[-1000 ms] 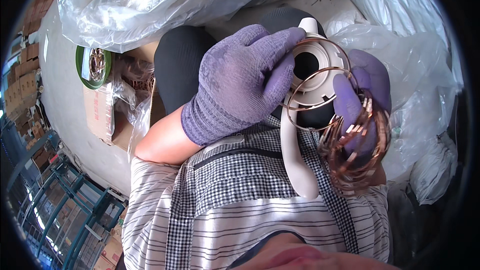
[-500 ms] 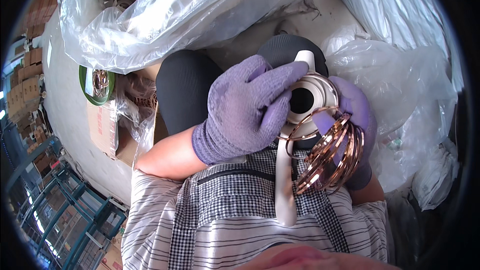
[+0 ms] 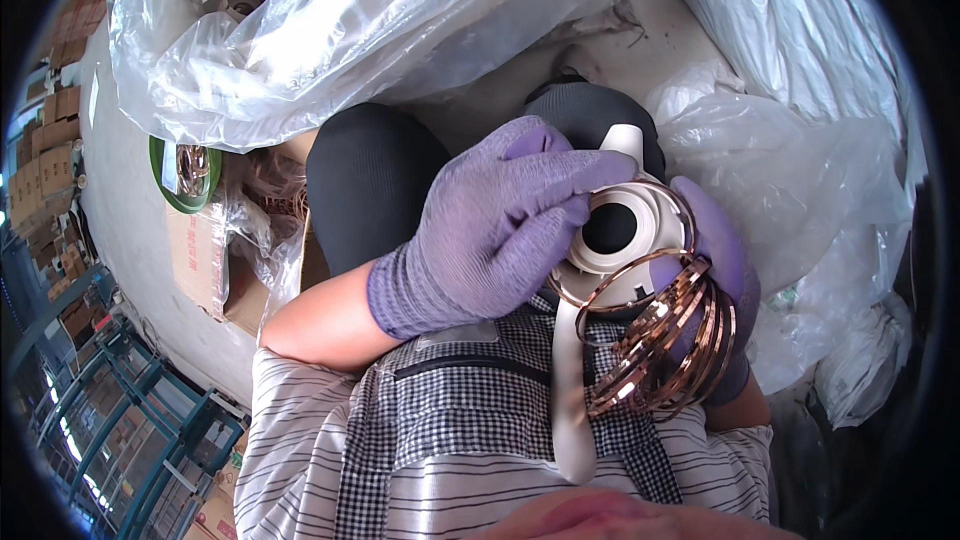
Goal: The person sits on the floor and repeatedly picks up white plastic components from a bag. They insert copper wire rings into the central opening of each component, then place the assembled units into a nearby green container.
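A pale plastic housing (image 3: 570,395), with a round collar, a dark central opening and a long handle pointing toward my chest, is held above my lap. My left hand (image 3: 500,210), in a purple glove, closes its fingers on the upper left rim of the collar. A thin copper-coloured ring (image 3: 691,225) runs around the collar. In my right hand (image 3: 728,240), also gloved, hangs a bunch of shiny copper-coloured rings (image 3: 680,340); this hand also supports the housing's right side. Its fingertips behind the housing are partly hidden.
A large clear plastic bag (image 3: 330,50) holding several pale parts (image 3: 243,0) stands beyond my knees. On the left are an opened cardboard box (image 3: 195,265) and a green hoop (image 3: 157,175) around more coppery rings. Crumpled plastic sheeting (image 3: 800,175) lies right; blue-green racks (image 3: 130,410) stand lower left.
The housing, the rings and both hands sit slightly lower in the view, and the collar a little farther right. Both hands keep their hold, and the ring stays around the collar.
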`<state>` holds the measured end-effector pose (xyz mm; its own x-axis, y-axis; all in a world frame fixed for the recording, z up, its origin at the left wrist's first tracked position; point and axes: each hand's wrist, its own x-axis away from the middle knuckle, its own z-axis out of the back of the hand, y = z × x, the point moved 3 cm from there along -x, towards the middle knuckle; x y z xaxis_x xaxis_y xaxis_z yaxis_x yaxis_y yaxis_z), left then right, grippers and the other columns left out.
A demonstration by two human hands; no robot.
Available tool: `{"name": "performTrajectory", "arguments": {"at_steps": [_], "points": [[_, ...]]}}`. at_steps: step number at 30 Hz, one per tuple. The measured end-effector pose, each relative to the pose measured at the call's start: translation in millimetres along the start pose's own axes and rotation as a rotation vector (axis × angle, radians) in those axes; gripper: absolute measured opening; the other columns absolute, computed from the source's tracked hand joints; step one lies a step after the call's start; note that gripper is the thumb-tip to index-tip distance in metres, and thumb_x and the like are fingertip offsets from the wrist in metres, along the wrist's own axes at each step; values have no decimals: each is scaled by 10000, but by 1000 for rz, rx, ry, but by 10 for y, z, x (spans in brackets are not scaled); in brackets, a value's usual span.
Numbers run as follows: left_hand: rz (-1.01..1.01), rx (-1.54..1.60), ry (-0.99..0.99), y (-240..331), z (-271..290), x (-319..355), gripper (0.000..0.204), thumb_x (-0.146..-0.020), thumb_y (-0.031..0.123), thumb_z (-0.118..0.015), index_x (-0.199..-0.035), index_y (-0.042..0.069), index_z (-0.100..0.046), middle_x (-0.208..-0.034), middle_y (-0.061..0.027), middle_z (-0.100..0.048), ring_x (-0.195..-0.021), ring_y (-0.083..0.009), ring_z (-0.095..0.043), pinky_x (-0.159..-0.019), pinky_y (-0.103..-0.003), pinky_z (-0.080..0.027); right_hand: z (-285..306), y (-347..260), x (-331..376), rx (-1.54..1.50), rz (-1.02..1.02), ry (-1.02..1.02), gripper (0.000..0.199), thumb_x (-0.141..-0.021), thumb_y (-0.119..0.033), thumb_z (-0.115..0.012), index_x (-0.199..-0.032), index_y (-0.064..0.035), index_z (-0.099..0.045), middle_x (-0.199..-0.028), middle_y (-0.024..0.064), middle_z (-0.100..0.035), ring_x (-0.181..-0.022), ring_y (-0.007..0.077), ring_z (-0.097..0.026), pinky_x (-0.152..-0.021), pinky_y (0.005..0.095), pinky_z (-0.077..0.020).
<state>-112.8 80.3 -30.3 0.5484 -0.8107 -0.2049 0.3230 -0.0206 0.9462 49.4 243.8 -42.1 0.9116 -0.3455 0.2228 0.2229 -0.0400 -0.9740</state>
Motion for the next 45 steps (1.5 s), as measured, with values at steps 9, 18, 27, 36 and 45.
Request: {"name": "performTrajectory", "arguments": {"at_steps": [9,18,27,36,45], "points": [[-20,-137,-139,54,71,61,581,-870,275,-769,-1376,17,-650,-1143,-180,-605,-967,-260,-578,-867,-372,-483,45,24,10,13,59,-30,640,-909,-163,-788,-1431,88,-517,-1288,207,-684,-1167,264,-683,-1007,393,-552],[-241,-191,-180,-97,33,56,969,-713,517,-885,-1444,-9,-527,-1381,-197,-600,-1246,-398,-592,-1069,-488,-443,311,154,-193,23,-39,-306,806,-819,-193,-881,-1466,83,-486,-1463,198,-576,-1313,278,-595,-1123,402,-475],[-212,-270,-252,-101,-28,202,1018,-797,576,-821,-1528,-14,-427,-1459,-183,-550,-1319,-353,-524,-1145,-484,-345,309,254,-145,23,131,-365,846,-789,-150,-893,-1489,55,-465,-1485,187,-541,-1361,261,-541,-1157,402,-420],[-278,-357,-176,-244,-88,317,1070,-804,632,-782,-1543,-35,-389,-1457,-195,-558,-1331,-387,-517,-1157,-504,-335,269,206,-202,323,402,-461,829,-875,-139,-832,-1539,36,-366,-1528,186,-476,-1412,274,-492,-1184,408,-406],[-190,-468,-135,-107,-126,393,1097,-746,548,-857,-1579,34,-361,-1479,-186,-541,-1381,-412,-479,-1177,-507,-350,124,296,-172,-5,361,-431,668,-985,-25,-639,-1572,-33,-319,-1488,154,-484,-1283,218,-561,-1032,316,-523]]}}
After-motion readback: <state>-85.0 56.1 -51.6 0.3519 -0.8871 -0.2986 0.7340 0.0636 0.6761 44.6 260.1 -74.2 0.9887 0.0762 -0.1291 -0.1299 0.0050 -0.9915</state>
